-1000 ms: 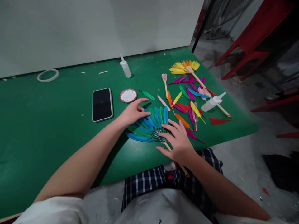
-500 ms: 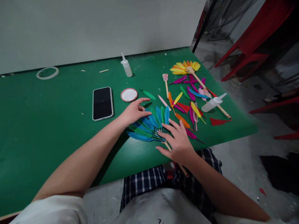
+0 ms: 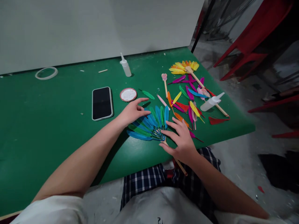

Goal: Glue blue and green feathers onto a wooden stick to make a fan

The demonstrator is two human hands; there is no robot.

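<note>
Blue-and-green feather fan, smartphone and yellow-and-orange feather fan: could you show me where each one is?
Blue-and-green feather fan (image 3: 152,120), head view: on its spread feathers.
Smartphone (image 3: 102,103), head view: on its dark screen.
Yellow-and-orange feather fan (image 3: 179,67), head view: on its feathers.

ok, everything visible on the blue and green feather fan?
The blue and green feather fan lies on the green table, feathers spread in an arc from a pale, wooden-looking handle. Quills converge at the handle's top. Feathers point away from the person and leftward; the handle runs past the near table edge. The left grip is at the feather tips, the right grip over the quills; contact unclear.
</note>
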